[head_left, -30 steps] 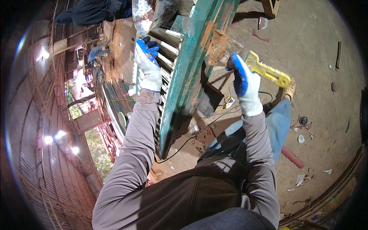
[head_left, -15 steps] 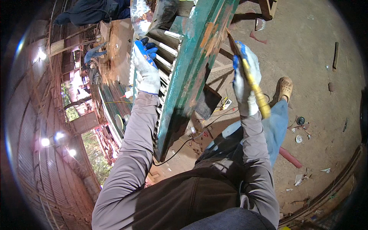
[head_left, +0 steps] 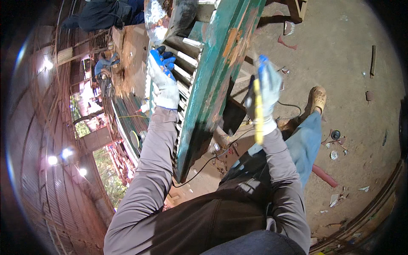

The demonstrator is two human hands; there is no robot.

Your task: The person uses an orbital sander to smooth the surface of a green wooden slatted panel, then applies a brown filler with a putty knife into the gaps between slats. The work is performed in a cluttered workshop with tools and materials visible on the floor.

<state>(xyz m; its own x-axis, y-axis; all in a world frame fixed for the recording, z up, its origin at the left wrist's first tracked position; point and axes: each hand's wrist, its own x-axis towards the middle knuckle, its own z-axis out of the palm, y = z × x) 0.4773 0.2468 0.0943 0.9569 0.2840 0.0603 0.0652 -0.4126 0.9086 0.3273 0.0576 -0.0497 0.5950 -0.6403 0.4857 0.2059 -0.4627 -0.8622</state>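
Note:
My left hand (head_left: pixel 163 83), in a white and blue glove, lies against the slats of a green louvered wooden shutter (head_left: pixel 208 80). Its fingers are loosely bent and apart, with orange flecks on the blue coating, and nothing shows in them. To the right of the shutter, my right hand (head_left: pixel 268 91), gloved alike, is closed around a tool with a long yellow handle (head_left: pixel 258 112). The handle runs down past the wrist; motion blurs the tool's upper end, so its kind does not show. Bare orange-brown wood appears through the green paint on the shutter's long rail.
A shiny curved metal piece (head_left: pixel 159 21) is at the shutter's far end. A black cable (head_left: pixel 204 163) trails below. Scraps litter the dirt floor (head_left: pixel 348 76) near my foot in a tan clog (head_left: pixel 318 98). Another person (head_left: pixel 104 66) is in the left background; dark clothing (head_left: pixel 102 15) shows at upper left.
My right hand has moved slightly left and down, and the yellow-handled tool has turned more upright, its dark blade now blurred. The left hand stays against the slats.

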